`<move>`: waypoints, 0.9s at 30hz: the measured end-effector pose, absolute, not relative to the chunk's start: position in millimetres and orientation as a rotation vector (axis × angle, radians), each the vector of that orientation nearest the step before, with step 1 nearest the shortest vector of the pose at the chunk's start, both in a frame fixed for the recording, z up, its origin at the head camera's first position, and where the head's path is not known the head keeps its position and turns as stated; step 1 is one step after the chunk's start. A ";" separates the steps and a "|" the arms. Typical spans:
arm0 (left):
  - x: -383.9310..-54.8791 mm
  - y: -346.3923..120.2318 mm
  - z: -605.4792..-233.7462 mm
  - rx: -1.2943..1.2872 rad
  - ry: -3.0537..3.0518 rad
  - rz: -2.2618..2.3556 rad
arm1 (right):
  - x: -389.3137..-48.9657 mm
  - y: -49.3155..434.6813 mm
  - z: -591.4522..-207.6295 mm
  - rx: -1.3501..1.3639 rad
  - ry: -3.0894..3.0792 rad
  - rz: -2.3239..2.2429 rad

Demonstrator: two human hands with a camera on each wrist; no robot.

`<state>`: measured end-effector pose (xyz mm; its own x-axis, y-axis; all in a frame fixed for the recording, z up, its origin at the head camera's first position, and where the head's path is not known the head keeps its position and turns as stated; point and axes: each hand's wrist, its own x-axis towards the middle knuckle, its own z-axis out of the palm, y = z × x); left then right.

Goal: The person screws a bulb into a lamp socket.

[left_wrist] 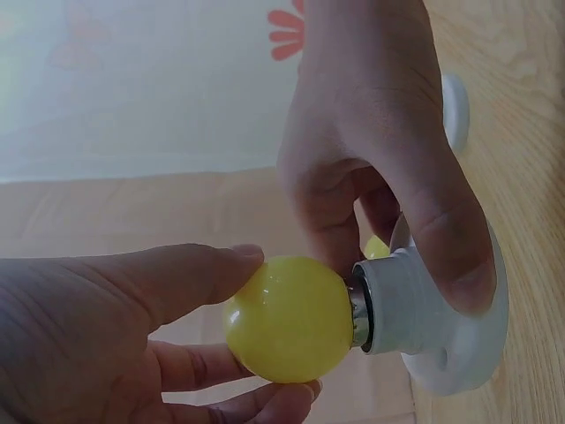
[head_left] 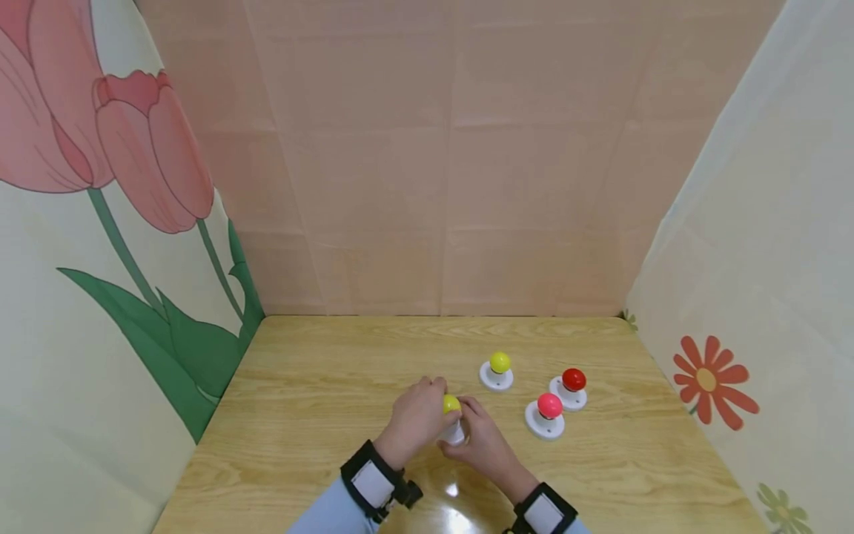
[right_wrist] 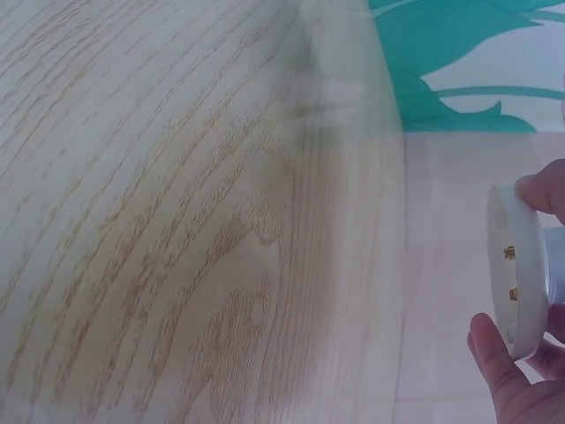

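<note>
My left hand pinches a round yellow light bulb between thumb and fingers. The bulb's metal screw base sits partly inside a white lamp holder, with some of the metal showing at the collar. My right hand grips that lamp holder by its round base. In the right wrist view the underside of the holder faces sideways, with brass screws showing, and it is tilted off the wooden table.
To the right stand several white lamp holders with bulbs: a yellow bulb farthest back, a red bulb and a pink bulb nearer. Printed cloth walls border the table at the sides, and a plain pinkish cloth hangs behind.
</note>
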<state>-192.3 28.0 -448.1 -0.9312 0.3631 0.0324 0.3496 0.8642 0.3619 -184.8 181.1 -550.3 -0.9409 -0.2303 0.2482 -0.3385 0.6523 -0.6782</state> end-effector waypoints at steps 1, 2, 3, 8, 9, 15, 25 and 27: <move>-192.7 28.3 -448.5 0.581 2.994 0.568 | -184.8 181.2 -550.7 0.473 -2.721 1.162; -193.2 28.5 -449.1 0.592 2.994 0.561 | -184.9 181.3 -551.2 0.482 -2.709 1.153; -193.7 28.7 -449.6 0.605 2.994 0.552 | -184.9 181.4 -551.4 0.483 -2.702 1.148; -196.1 29.7 -452.0 0.649 2.998 0.525 | -184.9 182.3 -552.2 0.477 -2.676 1.161; -196.3 29.8 -452.3 0.643 2.998 0.526 | -185.0 182.5 -552.4 0.463 -2.682 1.171; -193.4 30.9 -450.9 0.572 3.100 0.529 | -184.6 183.7 -552.2 0.432 -2.686 1.166; -189.3 37.2 -451.9 0.474 3.205 0.314 | -187.0 182.4 -551.3 0.422 -2.689 1.176; -189.2 37.8 -451.9 0.485 3.207 0.319 | -187.3 182.5 -551.6 0.438 -2.669 1.161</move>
